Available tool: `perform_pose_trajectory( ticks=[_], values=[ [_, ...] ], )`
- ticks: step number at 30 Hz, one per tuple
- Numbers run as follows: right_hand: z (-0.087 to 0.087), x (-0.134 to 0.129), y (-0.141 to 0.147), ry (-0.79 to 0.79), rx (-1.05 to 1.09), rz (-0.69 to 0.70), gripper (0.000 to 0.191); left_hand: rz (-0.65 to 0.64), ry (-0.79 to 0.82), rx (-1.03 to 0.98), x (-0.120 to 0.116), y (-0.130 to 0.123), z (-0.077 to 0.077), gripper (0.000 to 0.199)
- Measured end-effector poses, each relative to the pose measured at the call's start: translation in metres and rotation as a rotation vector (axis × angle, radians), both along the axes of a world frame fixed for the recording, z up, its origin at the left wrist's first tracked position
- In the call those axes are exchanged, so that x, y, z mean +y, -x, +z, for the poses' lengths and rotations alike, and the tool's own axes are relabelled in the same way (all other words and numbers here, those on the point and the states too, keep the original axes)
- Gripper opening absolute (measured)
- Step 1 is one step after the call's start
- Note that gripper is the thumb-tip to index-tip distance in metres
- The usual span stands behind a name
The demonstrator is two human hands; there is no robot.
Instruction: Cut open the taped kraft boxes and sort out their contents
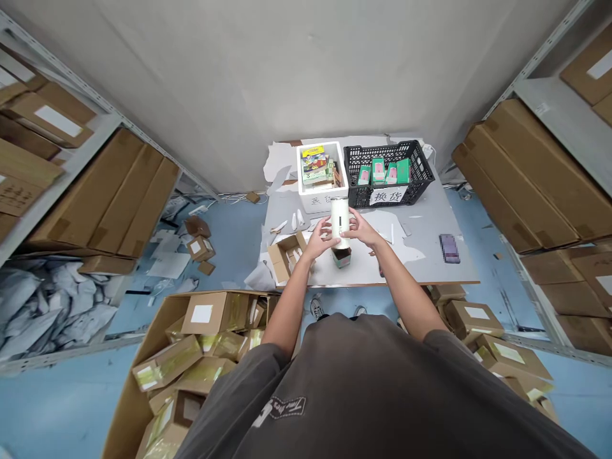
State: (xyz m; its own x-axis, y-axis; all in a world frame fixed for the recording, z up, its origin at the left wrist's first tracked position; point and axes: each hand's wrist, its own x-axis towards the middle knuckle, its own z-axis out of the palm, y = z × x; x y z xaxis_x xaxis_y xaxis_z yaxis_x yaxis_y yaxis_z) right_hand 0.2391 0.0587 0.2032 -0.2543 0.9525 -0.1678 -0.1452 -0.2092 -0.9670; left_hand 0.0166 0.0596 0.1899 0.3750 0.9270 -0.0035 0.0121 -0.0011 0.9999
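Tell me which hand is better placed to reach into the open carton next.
Probably the left hand: it is nearer the carton, while the right hand is across the cup. Both hold the cup.

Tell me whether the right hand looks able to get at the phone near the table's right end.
Probably yes, once freed: the right hand is holding the white tumbler with the left hand, but nothing tall seems to stand between it and the phone.
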Motion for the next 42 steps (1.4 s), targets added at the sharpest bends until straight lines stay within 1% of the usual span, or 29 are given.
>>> perform_pose_trajectory(
  ticks=[3, 5, 8, 9, 12, 14, 18, 20, 22, 23, 27, 29, 31, 32, 33, 36, 37, 42],
  values=[
    [0.001, -0.001, 0.001, -0.041, -0.003, -0.061, 0.135, 0.052, -0.096, 0.153, -0.003, -0.008, 0.013, 0.125],
    [0.003, -0.003, 0.002, -0.059, 0.011, -0.042, 0.130, 0.053, -0.103, 0.169, -0.004, -0.013, 0.017, 0.124],
    [0.005, -0.004, 0.002, -0.036, -0.001, 0.025, 0.120, 0.045, -0.097, 0.154, -0.005, -0.016, 0.018, 0.118],
    [0.005, -0.005, 0.003, -0.034, -0.016, 0.025, 0.120, 0.067, -0.113, 0.171, -0.005, -0.017, 0.018, 0.118],
    [0.008, -0.007, 0.005, -0.079, -0.068, -0.049, 0.125, 0.152, -0.165, 0.247, -0.006, -0.018, 0.018, 0.123],
    [0.011, -0.010, 0.006, -0.088, -0.087, -0.059, 0.126, 0.141, -0.144, 0.219, -0.007, -0.018, 0.019, 0.126],
    [0.022, -0.017, 0.007, -0.030, -0.070, 0.018, 0.114, 0.026, -0.081, 0.082, -0.007, -0.019, 0.022, 0.126],
    [0.025, -0.018, 0.009, -0.040, -0.078, -0.017, 0.114, 0.048, -0.112, 0.111, -0.008, -0.021, 0.023, 0.129],
    [0.027, -0.018, 0.010, -0.062, -0.089, -0.065, 0.119, 0.091, -0.144, 0.149, -0.009, -0.022, 0.024, 0.135],
    [0.027, -0.017, 0.011, -0.064, -0.087, -0.073, 0.120, 0.090, -0.141, 0.140, -0.009, -0.023, 0.025, 0.136],
    [0.028, -0.014, 0.008, -0.016, -0.060, -0.019, 0.116, -0.003, -0.068, 0.033, -0.008, -0.021, 0.026, 0.132],
    [0.029, -0.014, 0.008, -0.008, -0.070, -0.035, 0.115, 0.021, -0.079, 0.086, -0.007, -0.021, 0.026, 0.131],
    [0.031, -0.015, 0.008, -0.024, -0.084, -0.073, 0.118, 0.077, -0.099, 0.155, -0.006, -0.021, 0.026, 0.134],
    [0.033, -0.016, 0.008, -0.032, -0.084, -0.081, 0.119, 0.088, -0.096, 0.156, -0.005, -0.021, 0.026, 0.136],
    [0.034, -0.017, 0.008, -0.034, -0.075, -0.072, 0.119, 0.078, -0.082, 0.129, -0.005, -0.021, 0.026, 0.137],
    [0.036, -0.017, 0.007, -0.007, -0.029, 0.000, 0.115, -0.008, -0.032, 0.004, -0.006, -0.021, 0.028, 0.138],
    [0.037, -0.017, 0.007, 0.003, -0.020, 0.010, 0.114, -0.017, -0.028, -0.003, -0.007, -0.021, 0.029, 0.138],
    [0.037, -0.015, 0.007, -0.020, -0.070, -0.081, 0.122, 0.074, -0.108, 0.125, -0.008, -0.020, 0.034, 0.146]
  ],
)
